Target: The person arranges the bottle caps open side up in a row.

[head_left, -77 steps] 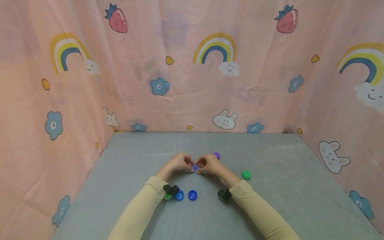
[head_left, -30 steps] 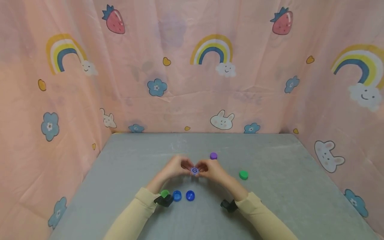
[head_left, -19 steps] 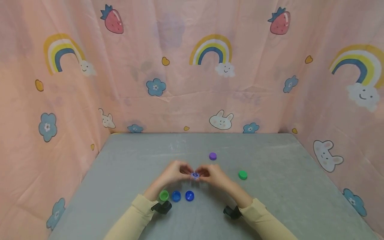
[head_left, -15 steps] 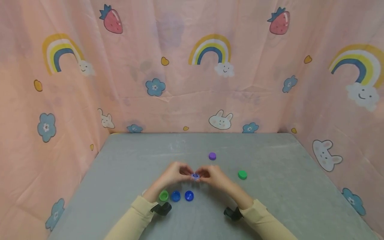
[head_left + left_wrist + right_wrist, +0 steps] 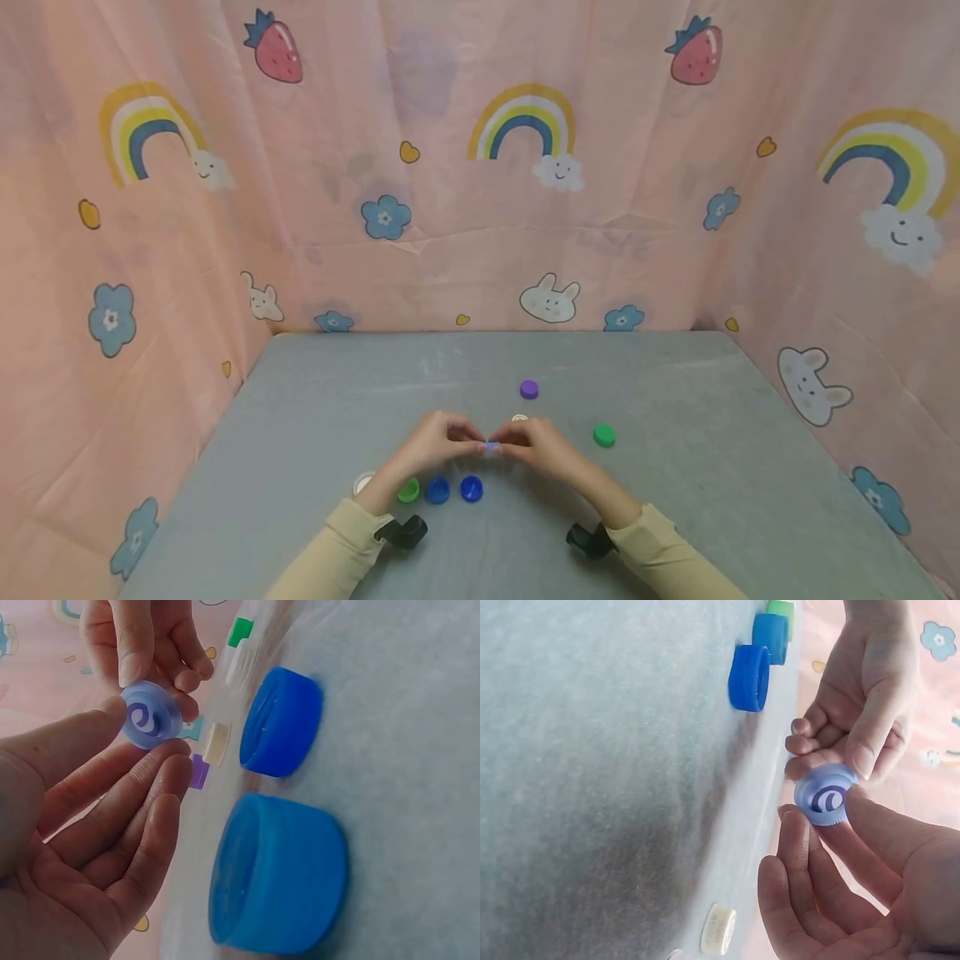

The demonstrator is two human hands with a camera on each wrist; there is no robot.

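A pale lilac bottle cap (image 5: pixel 152 715) with a dark swirl mark is held above the grey table, between both hands. My left hand (image 5: pixel 433 439) pinches one edge between thumb and fingertips. From the opposite edge, my right hand (image 5: pixel 542 446) pinches it the same way. In the head view the cap (image 5: pixel 491 446) appears nearly edge-on; both wrist views show its marked side. Nearer to me lie a light green cap (image 5: pixel 408 490), a blue cap (image 5: pixel 438 490) and a dark blue cap (image 5: pixel 472 489), hollow side up.
Beyond the hands sit a purple cap (image 5: pixel 529 389) and a small cream cap (image 5: pixel 520 418), partly covered by the right hand. A green cap (image 5: pixel 603 435) lies to the right. A white cap (image 5: pixel 363 482) shows beside the left wrist. Pink curtain (image 5: pixel 450 275) surrounds the table's (image 5: pixel 712 467) far sides.
Both hands have come nearer to the body with the lilac cap, whose face has tilted away from the head view. The cream cap and the white cap by the left wrist have come into sight.
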